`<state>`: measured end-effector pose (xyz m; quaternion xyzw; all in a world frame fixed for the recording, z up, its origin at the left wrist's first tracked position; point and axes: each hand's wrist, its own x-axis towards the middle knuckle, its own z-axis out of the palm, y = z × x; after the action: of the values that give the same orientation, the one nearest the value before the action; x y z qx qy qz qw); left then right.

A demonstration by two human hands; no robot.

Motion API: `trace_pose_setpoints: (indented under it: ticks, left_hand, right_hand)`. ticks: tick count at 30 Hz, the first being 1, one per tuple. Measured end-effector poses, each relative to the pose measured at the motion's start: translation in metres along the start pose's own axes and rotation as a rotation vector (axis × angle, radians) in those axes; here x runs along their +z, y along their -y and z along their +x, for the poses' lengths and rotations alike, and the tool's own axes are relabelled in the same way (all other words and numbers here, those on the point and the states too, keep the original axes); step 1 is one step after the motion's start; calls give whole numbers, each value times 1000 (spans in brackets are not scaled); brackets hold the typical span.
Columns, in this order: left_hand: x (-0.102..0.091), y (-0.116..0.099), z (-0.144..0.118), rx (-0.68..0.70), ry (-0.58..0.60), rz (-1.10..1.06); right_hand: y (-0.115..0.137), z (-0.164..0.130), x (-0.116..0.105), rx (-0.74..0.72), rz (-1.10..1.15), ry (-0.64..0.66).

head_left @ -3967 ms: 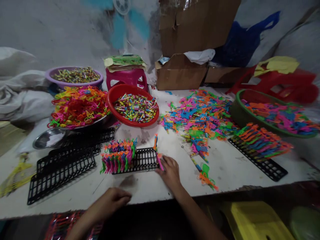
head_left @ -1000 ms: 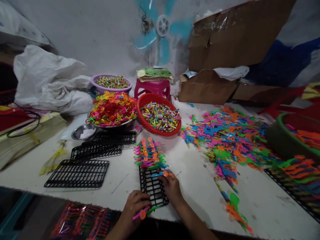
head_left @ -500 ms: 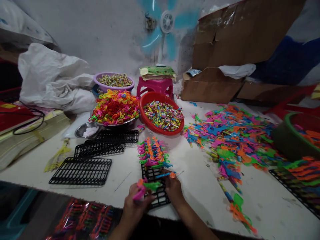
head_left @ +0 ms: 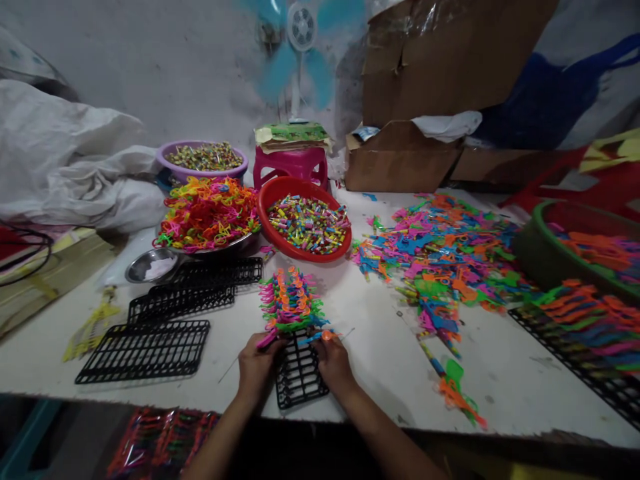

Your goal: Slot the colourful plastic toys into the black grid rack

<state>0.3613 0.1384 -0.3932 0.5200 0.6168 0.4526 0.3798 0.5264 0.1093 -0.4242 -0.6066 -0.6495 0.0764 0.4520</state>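
A black plastic grid rack (head_left: pixel 301 381) lies lengthwise in front of me. Its far half carries rows of small colourful plastic toys (head_left: pixel 291 300) with orange round ends. My left hand (head_left: pixel 256 368) is at the rack's left side, closed on a pink plastic toy (head_left: pixel 270 337) held low by the last filled row. Across from it, my right hand (head_left: pixel 337 365) pinches a blue plastic toy (head_left: pixel 311 338) with an orange disc at the rack's right edge. My fingers partly hide both toys, and I cannot tell whether either is seated in the rack.
Black racks (head_left: pixel 145 350) lie to the left beside a metal bowl (head_left: pixel 134 270). Behind are a red basin (head_left: pixel 267 230) of small wrapped tubes and a heap of colourful plastic pieces (head_left: pixel 210 213). Loose toys (head_left: pixel 440 250) spread rightward, near a green tub (head_left: pixel 530 247) and a filled rack (head_left: pixel 590 323).
My left hand has brought the pink toy forward and down onto the rack's left edge; a green toy near it no longer shows there. The view has turned slightly right.
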Motion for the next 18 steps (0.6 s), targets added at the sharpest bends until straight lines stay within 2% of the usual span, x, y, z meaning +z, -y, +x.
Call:
trace_pose_setpoints:
  ticks: [4,7,14,18]
  left_hand:
    - [-11,0,5,142,97,168]
    - [-16,0,7,215,123,219]
    - [-11,3,7,167,84,107]
    - [-14,3,5,181,125,53]
  right_hand:
    - [8,3,-3,-15,-90,-4]
    - [15,6,-6,-29,-110,19]
    - [13,6,-6,-33,-101,-16]
    - [12,5,-4,-60,-106,15]
